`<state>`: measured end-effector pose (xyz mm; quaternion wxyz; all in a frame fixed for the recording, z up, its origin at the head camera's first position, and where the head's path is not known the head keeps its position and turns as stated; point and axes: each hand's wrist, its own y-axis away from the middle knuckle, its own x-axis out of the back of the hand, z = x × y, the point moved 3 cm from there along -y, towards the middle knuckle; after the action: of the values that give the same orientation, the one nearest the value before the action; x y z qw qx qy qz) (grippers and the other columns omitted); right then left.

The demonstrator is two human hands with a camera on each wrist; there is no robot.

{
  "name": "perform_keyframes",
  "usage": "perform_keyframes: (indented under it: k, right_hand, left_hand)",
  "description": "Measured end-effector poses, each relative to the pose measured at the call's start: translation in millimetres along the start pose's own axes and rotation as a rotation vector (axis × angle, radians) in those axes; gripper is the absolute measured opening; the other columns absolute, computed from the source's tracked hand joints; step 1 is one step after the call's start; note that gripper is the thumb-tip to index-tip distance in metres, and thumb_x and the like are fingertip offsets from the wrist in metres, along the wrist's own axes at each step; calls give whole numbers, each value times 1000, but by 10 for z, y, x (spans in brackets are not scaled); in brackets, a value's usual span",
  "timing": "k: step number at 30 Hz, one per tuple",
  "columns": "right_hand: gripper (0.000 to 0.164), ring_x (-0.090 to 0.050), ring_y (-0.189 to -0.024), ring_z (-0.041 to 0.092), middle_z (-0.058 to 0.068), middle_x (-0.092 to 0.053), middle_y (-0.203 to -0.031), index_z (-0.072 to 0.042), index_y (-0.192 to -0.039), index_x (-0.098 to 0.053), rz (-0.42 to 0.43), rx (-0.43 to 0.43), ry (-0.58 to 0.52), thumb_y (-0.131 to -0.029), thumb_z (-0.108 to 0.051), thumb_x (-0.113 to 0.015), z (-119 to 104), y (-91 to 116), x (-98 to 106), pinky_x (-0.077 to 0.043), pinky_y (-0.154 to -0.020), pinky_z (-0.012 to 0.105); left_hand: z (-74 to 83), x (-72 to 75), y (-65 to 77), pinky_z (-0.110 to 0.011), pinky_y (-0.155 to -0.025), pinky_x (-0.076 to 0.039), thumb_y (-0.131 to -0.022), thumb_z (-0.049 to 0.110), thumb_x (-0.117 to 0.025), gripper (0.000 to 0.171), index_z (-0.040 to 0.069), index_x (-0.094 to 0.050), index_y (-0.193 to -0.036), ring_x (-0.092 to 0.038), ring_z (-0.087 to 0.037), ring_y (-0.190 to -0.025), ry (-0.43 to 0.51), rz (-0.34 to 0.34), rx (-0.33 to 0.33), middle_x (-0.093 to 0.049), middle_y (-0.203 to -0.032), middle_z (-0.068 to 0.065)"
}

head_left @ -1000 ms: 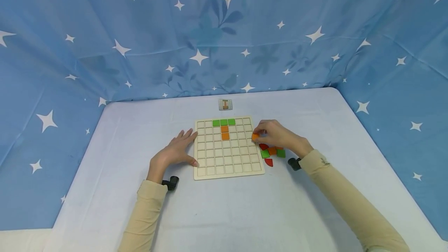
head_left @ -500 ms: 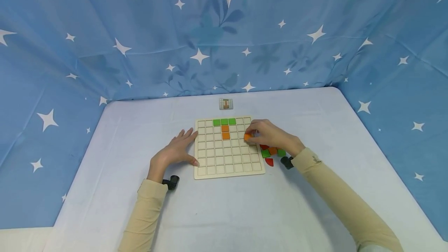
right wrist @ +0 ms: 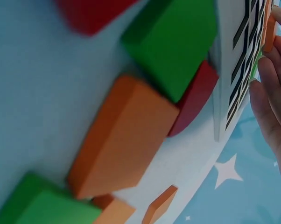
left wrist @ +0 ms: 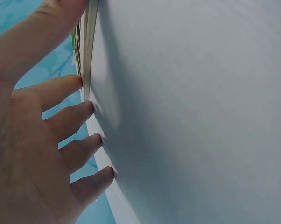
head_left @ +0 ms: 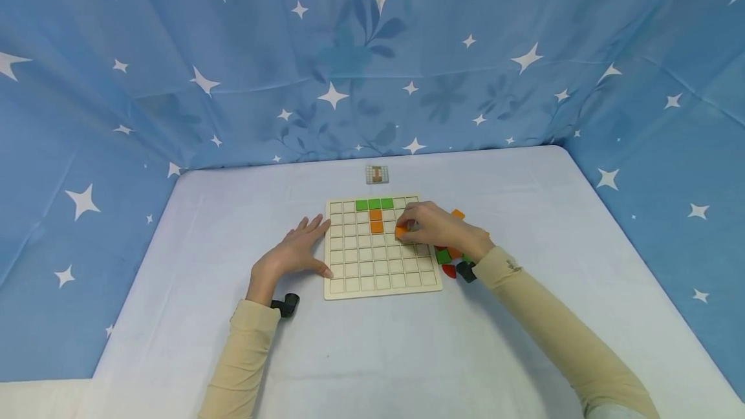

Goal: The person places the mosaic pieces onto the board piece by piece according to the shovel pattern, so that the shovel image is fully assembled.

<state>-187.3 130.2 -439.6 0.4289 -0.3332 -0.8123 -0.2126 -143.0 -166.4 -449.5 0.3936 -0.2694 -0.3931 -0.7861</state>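
A pale square board (head_left: 367,270) with a grid of cells lies on the white table. Three green tiles (head_left: 374,204) sit in its far row, and two orange tiles (head_left: 376,221) line up below the middle one. My right hand (head_left: 439,228) pinches another orange square tile (head_left: 401,232) over the board's right half, thumb and fingertips at its edges; that tile (right wrist: 270,35) shows at the upper right of the right wrist view. With fingers spread, my left hand (head_left: 291,256) rests along the board's left edge, thumb near the lower left corner.
Right of the board lie loose pieces: a green tile (head_left: 443,257), a red curved piece (head_left: 449,271), several orange and green ones, partly hidden by my right hand and wrist camera. A small patterned card (head_left: 377,174) lies beyond the board. A starry blue curtain (head_left: 332,37) hangs behind.
My right hand has moved left from the board's right edge, bringing the orange tile over the grid. An orange piece beyond the hand has come into view. The left hand stays put.
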Motion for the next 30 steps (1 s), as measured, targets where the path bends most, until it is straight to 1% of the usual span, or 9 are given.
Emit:
perform_keyframes:
  k: [5, 14, 20, 24, 30]
  right_hand:
    - [23, -64, -89, 19, 5, -71, -102, -4, -109, -78, -6, 27, 17, -91, -18, -79, -66, -67, -25, -57, -81, 33]
    - [24, -67, -95, 19, 5, -71, -109, -7, -111, -78, -15, 57, 97, -92, -21, -78, -142, -142, -82, -59, -85, 33]
    - [21, -65, -90, 17, 3, -72, -104, -8, -108, -78, -1, 86, 131, -92, -21, -78, -198, -205, -113, -57, -80, 30]
    - [20, -63, -87, 17, 3, -71, -101, -9, -108, -78, -2, 87, 130, -93, -21, -78, -227, -228, -135, -56, -78, 30]
    - [22, -66, -93, 18, 5, -71, -107, -8, -111, -77, -20, 81, 120, -93, -20, -78, -259, -249, -179, -57, -81, 30]
  left_hand:
    - [1, -2, 8, -58, -130, -4, -75, 33, -92, 116, 8, -22, -165, 2, -42, -159, -3, 1, 3, -7, -173, -17]
    - [14, 5, -7, -60, -129, -4, -74, 33, -92, 117, 7, -22, -165, 1, -43, -159, -1, 13, -11, -8, -173, -18]
    - [16, 6, -5, -59, -129, -4, -75, 33, -92, 117, 8, -21, -165, 2, -42, -159, 3, 9, -6, -7, -173, -17]
    - [20, 10, -4, -59, -129, -4, -76, 32, -91, 117, 8, -21, -165, 2, -42, -159, 3, 7, -10, -7, -173, -17]
    - [19, 12, 0, -59, -129, -3, -76, 32, -91, 116, 8, -20, -165, 3, -42, -159, -1, 2, -7, -6, -173, -16]
